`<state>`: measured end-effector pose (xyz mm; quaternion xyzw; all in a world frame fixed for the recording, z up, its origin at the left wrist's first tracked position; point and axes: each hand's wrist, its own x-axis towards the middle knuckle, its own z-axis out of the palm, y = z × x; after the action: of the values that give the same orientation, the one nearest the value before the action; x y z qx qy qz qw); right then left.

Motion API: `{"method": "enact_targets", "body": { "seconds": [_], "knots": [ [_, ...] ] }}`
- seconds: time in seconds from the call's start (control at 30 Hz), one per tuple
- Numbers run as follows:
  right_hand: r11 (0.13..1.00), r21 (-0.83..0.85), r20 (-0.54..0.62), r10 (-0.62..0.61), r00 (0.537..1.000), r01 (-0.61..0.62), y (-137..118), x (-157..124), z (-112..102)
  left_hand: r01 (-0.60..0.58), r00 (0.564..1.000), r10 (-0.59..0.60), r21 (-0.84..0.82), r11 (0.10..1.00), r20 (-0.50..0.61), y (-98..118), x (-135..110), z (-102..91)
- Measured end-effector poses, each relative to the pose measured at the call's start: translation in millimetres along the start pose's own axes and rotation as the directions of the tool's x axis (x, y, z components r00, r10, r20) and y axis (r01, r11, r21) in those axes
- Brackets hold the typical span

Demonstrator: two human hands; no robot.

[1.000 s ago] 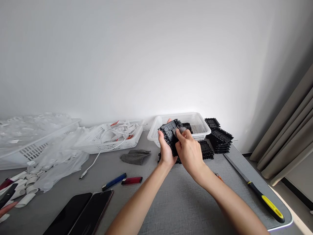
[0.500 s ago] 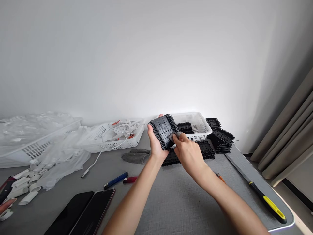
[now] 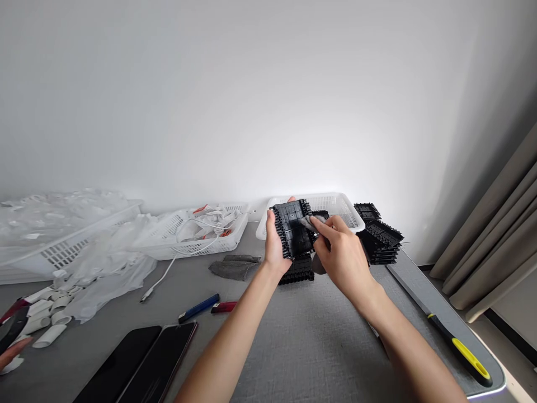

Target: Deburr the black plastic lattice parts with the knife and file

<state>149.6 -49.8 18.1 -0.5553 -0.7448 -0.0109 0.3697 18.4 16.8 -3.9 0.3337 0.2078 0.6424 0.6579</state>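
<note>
My left hand [image 3: 274,246] grips a black plastic plate [image 3: 293,226] with toothed edges, held upright above the grey table. My right hand [image 3: 342,254] is closed on a small grey cloth [image 3: 309,221] and presses it against the plate's face. Behind them stands a white basket [image 3: 339,206] with more black plates inside. Other black plates lie stacked under my hands [image 3: 298,270] and to the right [image 3: 380,238].
A grey rag [image 3: 235,267], blue pen [image 3: 198,309] and red lighter [image 3: 224,307] lie left of my arms. Two phones [image 3: 138,364] sit at the front left. White baskets [image 3: 201,229], plastic bags and white tubes [image 3: 42,322] fill the left. A yellow-handled knife [image 3: 457,350] lies right.
The plate swung left, then back to the right in front of the white basket. My right hand with the cloth rose from the plate's lower edge to its upper right.
</note>
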Motion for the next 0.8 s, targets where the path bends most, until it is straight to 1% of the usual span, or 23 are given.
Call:
{"method": "enact_targets", "body": {
  "seconds": [0.03,0.1,0.17,0.2,0.27,0.37,0.53,0.63,0.7,0.8],
  "knots": [
    [0.999,-0.035,0.021,-0.023,1.0,0.024,-2,0,3,0.01,1.0,-0.01,-0.005,1.0,0.0,-1,0,0.2],
    [0.992,-0.107,0.129,-0.058,0.99,0.072,-7,-1,10,0.009,1.0,-0.009,-0.015,1.0,-0.009,-3,-1,0.7],
    [0.981,-0.165,0.239,-0.062,0.969,0.103,-11,-1,17,-0.022,0.999,0.021,-0.022,1.0,-0.029,-2,0,0.9],
    [0.977,-0.183,0.275,-0.057,0.96,0.11,-13,-1,20,-0.039,0.998,0.038,-0.024,0.999,-0.044,-1,0,0.9],
    [0.973,-0.199,0.314,-0.049,0.948,0.116,-15,-1,21,-0.073,0.995,0.071,-0.027,0.997,-0.071,3,2,0.5],
    [0.976,-0.181,0.333,-0.056,0.941,0.122,-15,-3,17,-0.109,0.991,0.107,-0.026,0.994,-0.083,6,4,-0.2],
    [0.984,-0.136,0.314,-0.064,0.947,0.112,-12,-4,9,-0.123,0.99,0.122,-0.013,0.992,-0.064,5,5,-1.6],
    [0.995,-0.067,0.284,-0.051,0.957,0.073,-8,-4,4,-0.082,0.996,0.082,-0.015,0.996,-0.035,3,3,-0.7],
    [1.0,-0.018,0.215,-0.011,0.977,0.015,-5,-3,1,-0.029,1.0,0.029,-0.026,0.999,-0.009,1,1,1.0],
    [0.999,0.022,0.008,0.037,0.999,-0.037,-4,-3,-4,0.043,0.999,-0.042,-0.042,0.998,0.031,-6,-3,3.7]
  ]
}}
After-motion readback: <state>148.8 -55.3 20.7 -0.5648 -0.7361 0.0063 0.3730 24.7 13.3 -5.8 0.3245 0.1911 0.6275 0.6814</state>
